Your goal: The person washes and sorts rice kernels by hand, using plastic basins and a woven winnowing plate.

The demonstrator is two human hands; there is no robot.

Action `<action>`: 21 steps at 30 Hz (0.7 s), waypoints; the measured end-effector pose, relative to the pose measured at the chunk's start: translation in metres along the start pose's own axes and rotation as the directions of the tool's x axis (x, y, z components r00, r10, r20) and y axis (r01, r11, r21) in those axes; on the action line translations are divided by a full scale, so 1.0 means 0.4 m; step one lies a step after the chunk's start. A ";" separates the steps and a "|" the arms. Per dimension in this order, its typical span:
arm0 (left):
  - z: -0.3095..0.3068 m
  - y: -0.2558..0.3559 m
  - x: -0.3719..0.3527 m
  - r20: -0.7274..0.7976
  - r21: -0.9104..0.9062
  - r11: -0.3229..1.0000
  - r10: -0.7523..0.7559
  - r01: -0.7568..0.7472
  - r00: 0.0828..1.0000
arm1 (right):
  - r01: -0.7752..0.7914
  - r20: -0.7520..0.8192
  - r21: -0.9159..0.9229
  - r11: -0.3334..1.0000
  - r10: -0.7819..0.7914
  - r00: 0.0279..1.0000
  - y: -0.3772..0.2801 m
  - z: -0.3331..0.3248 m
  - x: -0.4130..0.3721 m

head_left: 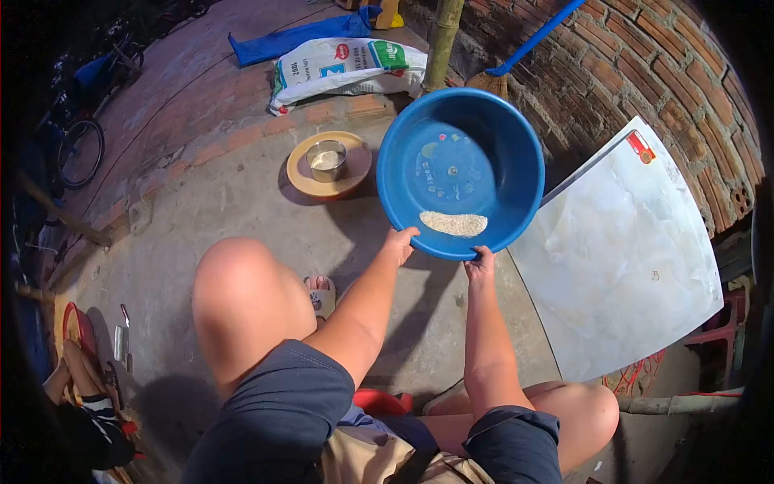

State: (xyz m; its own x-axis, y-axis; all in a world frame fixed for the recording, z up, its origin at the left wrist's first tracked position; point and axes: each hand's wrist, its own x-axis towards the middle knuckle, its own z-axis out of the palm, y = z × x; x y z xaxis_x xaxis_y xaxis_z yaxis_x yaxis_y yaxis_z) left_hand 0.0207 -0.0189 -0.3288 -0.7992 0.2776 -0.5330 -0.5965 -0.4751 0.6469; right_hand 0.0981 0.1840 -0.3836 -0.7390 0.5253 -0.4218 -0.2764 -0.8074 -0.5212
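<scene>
A large blue plastic basin (516, 137) is held out in front of me, tilted so that its inside faces me. A small heap of pale grains (454, 223), rice by the look of it, lies along its lower side. My left hand (401, 244) grips the rim at the lower left, thumb over the edge. Further right on the same rim, my right hand (481, 264) is closed, its thumb on top. Beyond my left arm, a metal bowl (326, 171) with pale grains inside stands on a round tan lid or tray (360, 153) on the ground.
A printed white sack (347, 68) and a blue sheet (306, 46) lie at the back. A bamboo post (443, 48) and a broom (492, 79) stand behind the basin, near a brick wall (669, 64). At right leans a white panel (621, 266). Another person's legs (79, 367) show at left.
</scene>
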 end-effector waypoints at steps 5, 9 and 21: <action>-0.052 -0.047 0.023 -0.077 0.058 0.997 -0.037 0.042 0.996 | 0.032 0.007 -0.198 0.980 -0.031 0.999 -0.016 0.028 -0.060; -0.125 -0.069 0.046 -0.225 0.196 0.977 -0.042 0.087 0.973 | -0.010 -0.175 -0.457 0.890 -0.079 0.981 0.012 0.056 -0.078; -0.066 0.022 -0.044 -0.425 0.868 0.487 0.632 0.094 0.648 | -0.100 0.311 -0.854 -0.511 -0.655 0.689 0.089 0.187 -0.191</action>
State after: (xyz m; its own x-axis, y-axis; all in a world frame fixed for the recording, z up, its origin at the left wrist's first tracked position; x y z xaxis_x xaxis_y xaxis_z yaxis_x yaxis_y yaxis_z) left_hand 0.0313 -0.0501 -0.3282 -0.8635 -0.4755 -0.1681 -0.4299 0.5196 0.7384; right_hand 0.0988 0.0951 -0.3143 -0.5192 0.8071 0.2812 0.7400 0.5891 -0.3247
